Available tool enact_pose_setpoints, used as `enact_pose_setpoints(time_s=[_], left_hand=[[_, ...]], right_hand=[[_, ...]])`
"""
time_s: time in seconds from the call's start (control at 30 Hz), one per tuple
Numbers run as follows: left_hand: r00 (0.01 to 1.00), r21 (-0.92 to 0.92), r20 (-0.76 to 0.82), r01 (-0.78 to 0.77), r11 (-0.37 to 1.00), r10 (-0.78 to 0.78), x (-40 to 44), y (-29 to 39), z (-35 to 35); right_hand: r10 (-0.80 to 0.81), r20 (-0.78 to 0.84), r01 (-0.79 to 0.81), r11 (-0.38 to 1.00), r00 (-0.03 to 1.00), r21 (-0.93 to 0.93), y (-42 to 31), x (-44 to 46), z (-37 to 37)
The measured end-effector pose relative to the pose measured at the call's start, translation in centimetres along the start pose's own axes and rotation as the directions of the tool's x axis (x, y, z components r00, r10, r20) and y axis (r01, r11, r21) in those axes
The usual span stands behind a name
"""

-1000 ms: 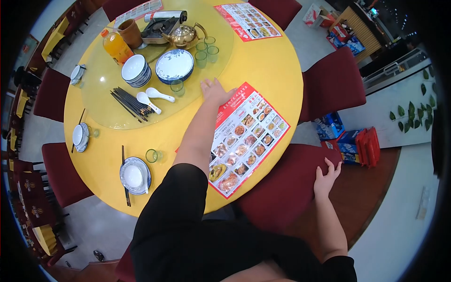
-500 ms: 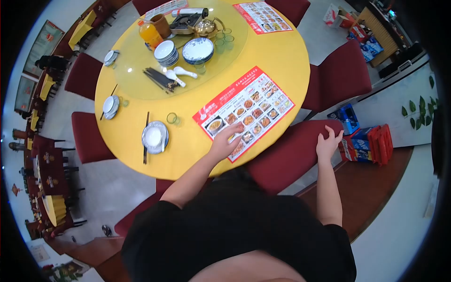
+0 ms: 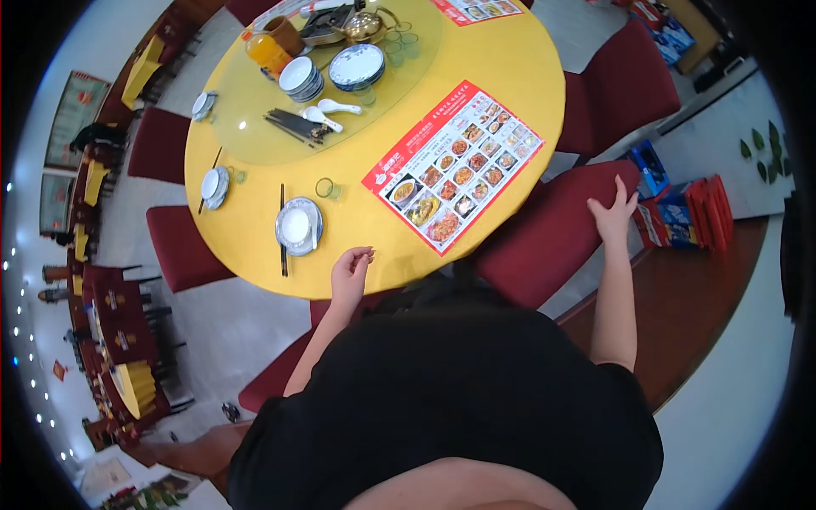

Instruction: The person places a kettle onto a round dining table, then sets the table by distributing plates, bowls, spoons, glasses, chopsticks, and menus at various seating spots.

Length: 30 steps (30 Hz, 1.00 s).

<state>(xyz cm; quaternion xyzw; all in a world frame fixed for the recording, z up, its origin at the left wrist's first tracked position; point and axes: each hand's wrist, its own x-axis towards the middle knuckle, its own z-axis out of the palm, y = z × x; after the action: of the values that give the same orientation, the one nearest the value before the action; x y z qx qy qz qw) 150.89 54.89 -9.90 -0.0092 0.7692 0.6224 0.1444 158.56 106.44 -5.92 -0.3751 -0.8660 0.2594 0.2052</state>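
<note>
My left hand (image 3: 348,279) hovers at the table's near edge with its fingers curled together, and nothing shows in it. Just right of it lies a red and white picture menu (image 3: 459,166), flat on the yellow tablecloth (image 3: 357,225). To its left is a place setting: a small white bowl with a spoon on a plate (image 3: 299,242), black chopsticks (image 3: 283,229) and a small glass (image 3: 327,189). My right hand (image 3: 614,219) grips the edge of a dark red chair's back (image 3: 544,238), thumb on the near face and fingers across the upper corner.
A glass turntable (image 3: 246,136) carries stacked bowls (image 3: 301,78), plates (image 3: 357,66), white spoons (image 3: 340,107), a bundle of chopsticks (image 3: 293,127), an orange drink bottle (image 3: 267,54) and a brass teapot (image 3: 364,27). Other red chairs (image 3: 620,93) ring the table. Red and blue packages (image 3: 688,212) stand right.
My left hand has lifted off the menu and drawn back left to the table edge, its fingers curling in. My right hand remains at the chair back. The whole view has shifted slightly.
</note>
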Motion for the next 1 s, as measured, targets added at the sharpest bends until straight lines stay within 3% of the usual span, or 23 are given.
enact_pose_setpoints(time_s=[0.07,0.1,0.2,0.27,0.33,0.4,0.43,0.5,0.53,0.6,0.67,0.77,0.87,0.93,1.0], left_hand=[[1.0,-0.048,0.023,0.01,0.999,-0.009,1.6,0.5,-1.3],[0.999,-0.082,0.032,0.012,0.997,-0.009,2.4,0.4,-1.5],[0.998,-0.099,0.064,0.003,0.995,0.004,4.1,0.3,-4.1],[0.995,-0.089,0.097,-0.031,0.996,0.039,5.6,0.3,-7.3],[0.989,0.064,0.117,-0.098,0.993,0.09,5.9,2.1,-9.4],[0.993,-0.172,0.078,-0.078,0.982,0.093,6.1,1.2,-11.3],[0.995,-0.187,0.043,-0.078,0.979,0.088,5.8,1.1,-12.8],[0.997,-0.239,-0.023,-0.073,0.968,0.069,6.0,0.3,-15.3],[0.997,-0.267,-0.059,-0.059,0.962,0.045,5.4,-0.4,-16.7],[0.994,-0.31,-0.107,-0.039,0.95,0.006,4.8,-1.0,-17.8],[0.991,-0.318,-0.129,-0.004,0.948,-0.039,3.6,-1.3,-19.0],[0.985,-0.266,-0.108,0.102,0.959,-0.134,-0.8,-1.9,-20.5],[0.985,-0.345,-0.129,0.06,0.937,-0.111,0.0,-3.7,-20.9],[0.994,-0.328,-0.112,-0.037,0.944,0.0,4.2,-2.6,-20.7],[0.991,-0.321,-0.127,-0.071,0.944,0.032,5.7,-3.6,-20.9]], right_hand=[[0.047,0.003,-0.047,0.999,0.999,0.0,-1.9,-4.6,0.8],[-0.003,-0.031,0.0,0.997,1.0,-0.077,-1.9,-5.6,0.9],[0.183,0.142,-0.194,0.979,0.973,0.068,-3.2,-5.8,-0.3],[0.056,0.09,-0.063,0.995,0.994,0.077,-3.2,-6.4,-0.1],[-0.109,-0.004,0.109,0.993,0.994,0.052,-3.9,-6.3,-0.6],[0.084,0.026,-0.084,0.996,0.996,0.003,-4.4,-7.9,-1.6],[0.17,0.046,-0.171,0.985,0.984,0.017,-5.4,-8.8,-1.7],[0.09,0.059,-0.098,0.984,0.994,0.148,-5.7,-10.0,-1.8],[0.234,0.062,-0.236,0.971,0.97,0.038,-5.5,-10.9,-1.9],[0.228,0.017,-0.228,0.971,0.974,0.069,-4.0,-10.9,-2.8],[0.24,0.036,-0.242,0.945,0.97,0.221,-4.0,-12.1,-4.4],[0.275,0.068,-0.282,0.946,0.959,0.157,-1.4,-14.4,-6.9],[0.34,0.116,-0.357,0.916,0.933,0.185,-3.3,-14.7,-8.2],[0.349,0.128,-0.371,0.886,0.928,0.278,-2.9,-13.2,-7.1],[0.332,0.134,-0.355,0.911,0.934,0.211,-4.1,-12.4,-6.6]])
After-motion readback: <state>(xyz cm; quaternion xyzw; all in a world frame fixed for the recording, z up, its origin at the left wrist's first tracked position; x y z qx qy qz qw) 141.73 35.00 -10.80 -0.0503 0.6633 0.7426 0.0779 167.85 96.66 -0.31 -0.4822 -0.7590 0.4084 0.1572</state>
